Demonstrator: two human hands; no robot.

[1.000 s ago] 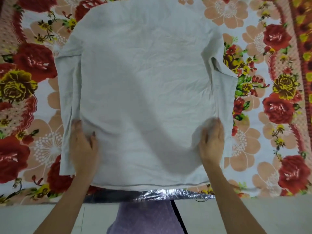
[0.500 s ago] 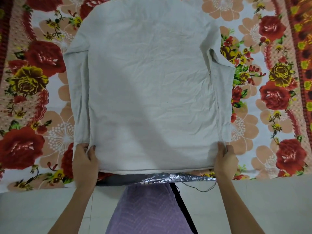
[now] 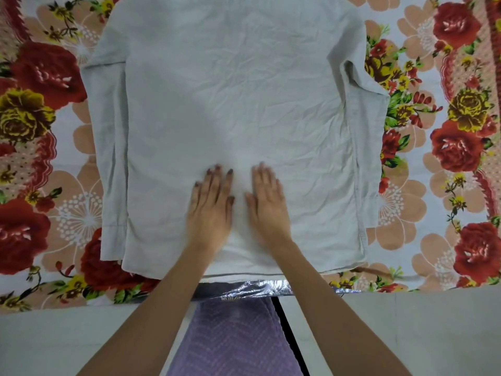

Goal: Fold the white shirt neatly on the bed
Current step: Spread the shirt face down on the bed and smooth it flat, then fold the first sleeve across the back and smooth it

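- Both hands are flat, palms down, holding nothing: the left hand (image 3: 212, 206) and right hand (image 3: 267, 204) sit side by side, nearly touching, fingers together and pointing to the far side.
- They're pressing the middle of the white shirt (image 3: 238, 104), near its bottom hem, so the cloth runs out from under them every way except toward the body.
- The shirt is spread on the flowered bedsheet (image 3: 447, 147), hem at the near edge of the bed, shoulders at the far end. Long axis goes near to far, straight away from the hands.
- One sleeve lies along each side: the left sleeve (image 3: 111, 158) and the right sleeve (image 3: 368, 158) both run parallel to the body.
- My guess: smoothing comes first, then a side fold. Each hand is about equally far from its own side, so neither has the edge.
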